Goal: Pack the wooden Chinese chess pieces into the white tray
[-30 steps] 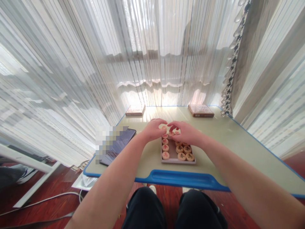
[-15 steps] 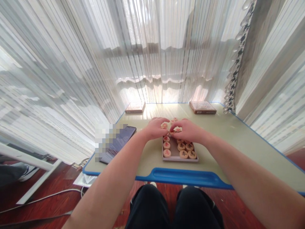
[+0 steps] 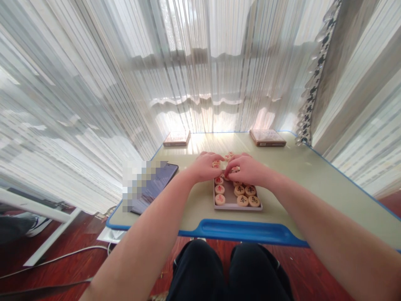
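Round wooden chess pieces [image 3: 242, 200] in the tray [image 3: 233, 208] bore Chinese characters, red on some and black on others. The front black ones seemed to read 卒 and 马; the rest were too small to read.

The left hand [image 3: 205, 167] can pass over the pale green table [image 3: 200, 205] between the flat black phone [image 3: 156, 188] and the low white tray [image 3: 238, 208] of round wooden pieces [image 3: 242, 201].

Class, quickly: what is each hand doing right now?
Left hand: curled by a xiangqi piece, hold unclear.
Right hand: curled on another piece, hold unclear.
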